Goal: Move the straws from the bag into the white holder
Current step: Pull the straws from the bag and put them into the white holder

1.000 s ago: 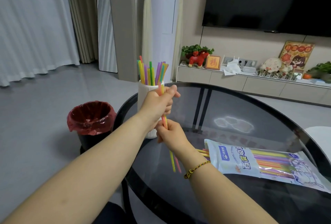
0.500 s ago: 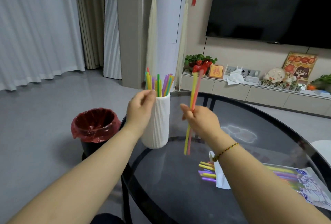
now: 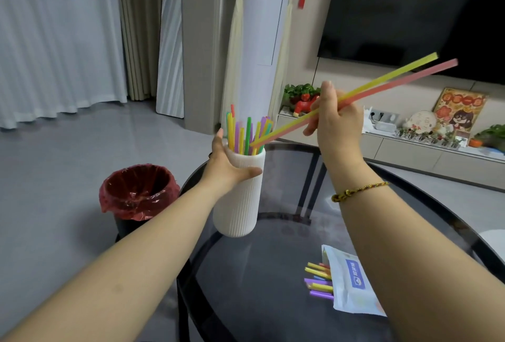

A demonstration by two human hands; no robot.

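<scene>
A white ribbed holder (image 3: 238, 205) stands on the left side of the round dark glass table (image 3: 273, 273), with several coloured straws (image 3: 246, 134) upright in it. My left hand (image 3: 226, 167) grips the holder near its rim. My right hand (image 3: 336, 117) is raised to the right of the holder and holds two long straws (image 3: 388, 80), one yellow and one pink. They slant down to the left, and their lower tips are at the holder's mouth. The straw bag (image 3: 352, 284) lies on the table at the lower right, with several straw ends (image 3: 318, 279) sticking out of it.
A black bin with a red liner (image 3: 138, 194) stands on the floor left of the table. Behind the table runs a low cabinet (image 3: 410, 150) with ornaments and plants, under a dark wall screen (image 3: 410, 14). Curtains hang at the left.
My left hand has closed on the holder. My right hand has risen and tilted the two straws from nearly upright to slanted, bringing their lower tips to the holder's mouth. The view has moved closer.
</scene>
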